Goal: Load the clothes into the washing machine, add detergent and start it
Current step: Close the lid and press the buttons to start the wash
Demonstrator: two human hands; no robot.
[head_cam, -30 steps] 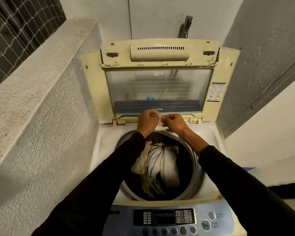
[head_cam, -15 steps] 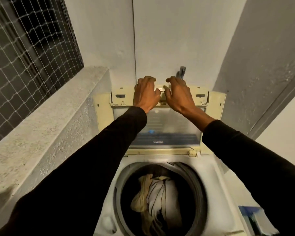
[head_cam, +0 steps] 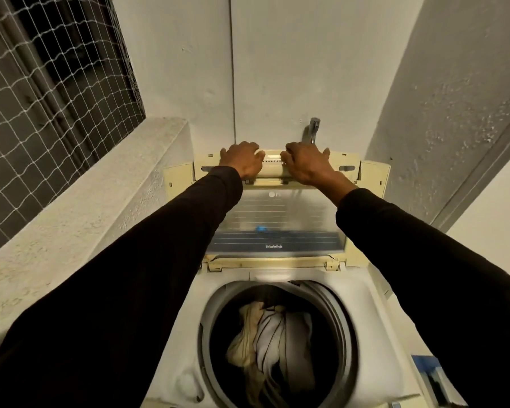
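Note:
A cream top-loading washing machine (head_cam: 374, 307) stands below me with its folding lid (head_cam: 277, 219) raised upright against the back wall. My left hand (head_cam: 243, 160) and my right hand (head_cam: 308, 163) both grip the lid's top handle edge (head_cam: 272, 167), fingers curled over it, side by side. In the round drum (head_cam: 347, 334) lie clothes (head_cam: 271, 337): cream, white and dark striped fabric. Both sleeves are dark.
A tap (head_cam: 314, 129) sticks out of the wall just behind the lid. A rough concrete ledge (head_cam: 80, 201) runs along the left under a netted window (head_cam: 41, 83). A blue and white detergent drawer (head_cam: 433, 378) shows at the machine's right front.
One second ago both hands were low at the lid's hinge by the drum. They rose to the lid's top edge and now grip it; the view has tilted upward.

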